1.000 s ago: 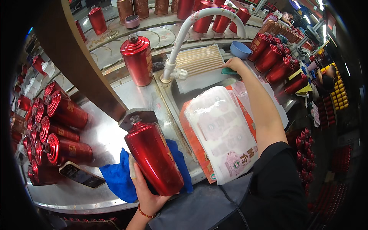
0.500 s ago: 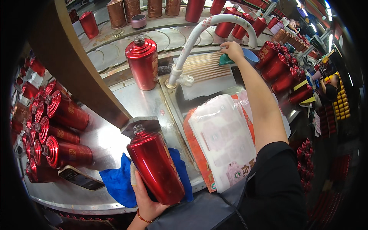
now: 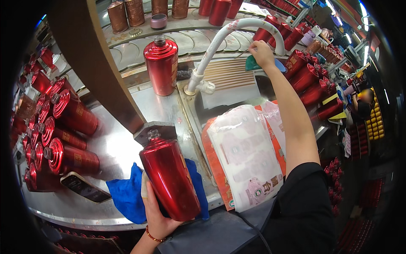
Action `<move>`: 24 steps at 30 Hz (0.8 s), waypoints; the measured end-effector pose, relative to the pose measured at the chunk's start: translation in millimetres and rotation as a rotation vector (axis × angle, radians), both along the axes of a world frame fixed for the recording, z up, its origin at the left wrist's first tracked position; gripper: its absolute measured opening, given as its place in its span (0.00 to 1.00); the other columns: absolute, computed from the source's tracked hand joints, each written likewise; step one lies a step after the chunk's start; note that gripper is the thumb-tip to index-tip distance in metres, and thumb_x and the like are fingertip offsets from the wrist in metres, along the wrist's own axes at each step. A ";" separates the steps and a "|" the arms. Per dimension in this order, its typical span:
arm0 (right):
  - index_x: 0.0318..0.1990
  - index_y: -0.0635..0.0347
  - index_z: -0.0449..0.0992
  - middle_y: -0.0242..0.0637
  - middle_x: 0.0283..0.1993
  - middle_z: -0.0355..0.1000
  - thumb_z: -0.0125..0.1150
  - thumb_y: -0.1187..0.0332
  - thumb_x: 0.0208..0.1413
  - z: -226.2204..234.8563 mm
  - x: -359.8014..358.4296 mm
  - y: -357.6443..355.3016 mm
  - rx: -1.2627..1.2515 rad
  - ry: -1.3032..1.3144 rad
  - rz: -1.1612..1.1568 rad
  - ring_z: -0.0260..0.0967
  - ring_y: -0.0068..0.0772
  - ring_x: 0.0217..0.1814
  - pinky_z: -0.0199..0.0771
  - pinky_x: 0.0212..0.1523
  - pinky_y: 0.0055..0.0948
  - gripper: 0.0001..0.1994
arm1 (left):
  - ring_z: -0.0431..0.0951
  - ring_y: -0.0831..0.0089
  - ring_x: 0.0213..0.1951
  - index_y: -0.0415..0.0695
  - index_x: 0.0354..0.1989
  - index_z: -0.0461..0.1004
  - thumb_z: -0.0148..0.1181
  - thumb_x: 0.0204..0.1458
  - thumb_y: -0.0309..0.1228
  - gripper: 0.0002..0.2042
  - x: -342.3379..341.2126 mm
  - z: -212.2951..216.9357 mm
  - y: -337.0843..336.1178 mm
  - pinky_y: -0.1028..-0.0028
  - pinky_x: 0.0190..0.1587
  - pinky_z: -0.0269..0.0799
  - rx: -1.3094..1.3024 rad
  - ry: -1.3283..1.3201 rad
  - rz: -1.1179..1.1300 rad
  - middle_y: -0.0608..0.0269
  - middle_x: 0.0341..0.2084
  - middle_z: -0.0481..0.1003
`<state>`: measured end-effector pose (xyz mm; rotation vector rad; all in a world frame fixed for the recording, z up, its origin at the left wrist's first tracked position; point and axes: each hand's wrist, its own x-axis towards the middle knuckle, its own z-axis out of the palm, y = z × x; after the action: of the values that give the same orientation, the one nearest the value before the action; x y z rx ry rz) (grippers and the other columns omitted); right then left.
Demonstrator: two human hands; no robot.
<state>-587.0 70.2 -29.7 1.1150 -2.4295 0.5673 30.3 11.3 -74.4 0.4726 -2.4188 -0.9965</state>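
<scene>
My left hand (image 3: 158,222) wraps round the lower side of a glossy red bottle (image 3: 169,182), with pale coverings on some fingers. The bottle leans over a blue cloth (image 3: 127,194), its clear uncapped neck up against a dark angled block (image 3: 155,130). Beyond the white curved tap, my right hand (image 3: 263,54) is closed in a pinch; a thin stick-like thing shows at its fingertips, too small to name. Just under it are a green item (image 3: 252,63) and a blue bowl (image 3: 280,65), beside a ribbed tray (image 3: 228,76).
A white tap (image 3: 203,63) arches between my hands. Printed transfer sheets (image 3: 245,156) lie right of the held bottle. Another red bottle (image 3: 160,67) stands behind. At left are stacked red bottles (image 3: 74,161) and a phone (image 3: 84,187). A brown post (image 3: 93,63) slants down there.
The view has shifted slightly. My right hand has lifted a little away from the ribbed tray, and the thin thing at its fingertips shows more. My left hand keeps its hold on the bottle.
</scene>
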 end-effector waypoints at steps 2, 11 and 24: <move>0.37 0.56 0.82 0.43 0.39 0.77 0.68 0.65 0.54 4.5 -0.6 -0.9 -0.065 0.033 0.008 0.77 0.48 0.44 0.75 0.48 0.43 0.07 | 0.59 0.43 0.70 0.32 0.76 0.38 0.83 0.33 0.55 0.70 0.2 0.9 0.5 0.53 0.69 0.57 0.043 0.000 -0.004 0.37 0.70 0.53; 0.37 0.52 0.85 0.44 0.41 0.82 0.66 0.58 0.56 44.1 -21.2 32.9 -0.366 0.004 -0.290 0.81 0.45 0.45 0.78 0.48 0.44 0.10 | 0.57 0.39 0.70 0.33 0.76 0.38 0.82 0.34 0.55 0.69 -2.3 4.7 -2.7 0.52 0.70 0.56 -0.020 0.010 -0.021 0.34 0.71 0.53; 0.37 0.59 0.80 0.41 0.36 0.78 0.65 0.65 0.56 158.0 85.3 148.8 0.015 0.172 0.072 0.78 0.43 0.40 0.76 0.43 0.39 0.08 | 0.46 0.42 0.76 0.35 0.77 0.38 0.84 0.32 0.54 0.71 10.6 33.2 2.7 0.55 0.74 0.49 -0.044 0.069 0.022 0.36 0.73 0.47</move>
<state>-501.7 219.0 128.3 1.2097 -2.2579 0.4551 40.9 14.1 -41.2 0.4415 -2.3635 -0.9334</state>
